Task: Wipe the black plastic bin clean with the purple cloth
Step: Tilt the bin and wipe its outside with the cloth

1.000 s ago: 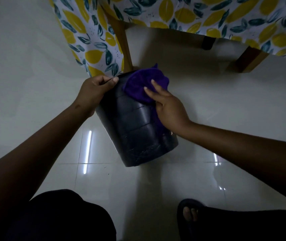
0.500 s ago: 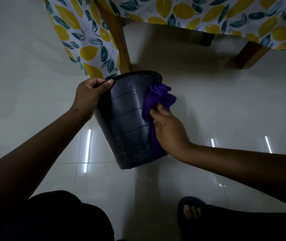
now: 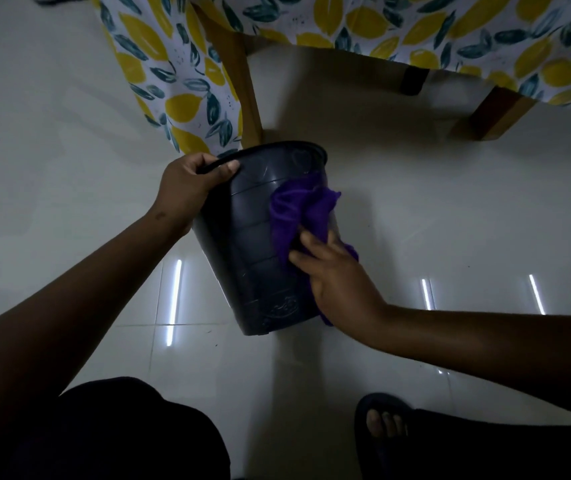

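Note:
The black plastic bin [image 3: 253, 244] stands tilted on the pale tiled floor, with its mouth leaning away from me. My left hand [image 3: 187, 188] grips the rim at the bin's upper left, thumb on the outside. The purple cloth [image 3: 294, 209] is bunched on the right side of the outer wall. My right hand [image 3: 336, 275] presses the cloth against the wall with its fingers laid fairly straight on it. A tail of the cloth hangs below my palm near the bin's base.
A table draped in a lemon-print tablecloth [image 3: 173, 81] stands just behind the bin, and its wooden leg [image 3: 246, 84] is close to the rim. Another leg [image 3: 495, 116] is at the far right. My sandalled foot [image 3: 384, 424] and my knee sit near the bottom edge.
My right hand slid the cloth from the bin's rim down to the right side of the wall, then back up and inward. My left hand kept its grip on the rim.

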